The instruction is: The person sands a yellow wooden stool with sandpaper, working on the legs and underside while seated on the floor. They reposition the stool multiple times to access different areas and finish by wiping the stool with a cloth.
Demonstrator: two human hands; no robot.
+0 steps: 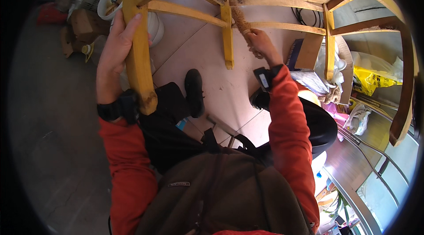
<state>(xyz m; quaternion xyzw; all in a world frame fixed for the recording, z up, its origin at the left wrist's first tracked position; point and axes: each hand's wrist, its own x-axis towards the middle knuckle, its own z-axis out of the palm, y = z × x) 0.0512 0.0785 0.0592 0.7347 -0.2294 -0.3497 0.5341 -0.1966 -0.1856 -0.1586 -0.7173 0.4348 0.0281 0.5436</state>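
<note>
A yellow wooden chair (229,36) is held up and tilted in front of me, its legs and rungs toward the camera. My left hand (115,47) grips one yellow leg (138,58) near its worn end. My right hand (260,43) holds a bristly brown brush (240,18) against a rung beside the middle leg. Both sleeves are red, and each wrist carries a dark band.
Pale floor tiles (221,85) lie below, with my black shoe (194,91) on them. Cardboard boxes and a white bucket (110,1) stand at the upper left. Bags, a yellow packet (373,80) and clutter fill the right, beside a metal rail (371,160).
</note>
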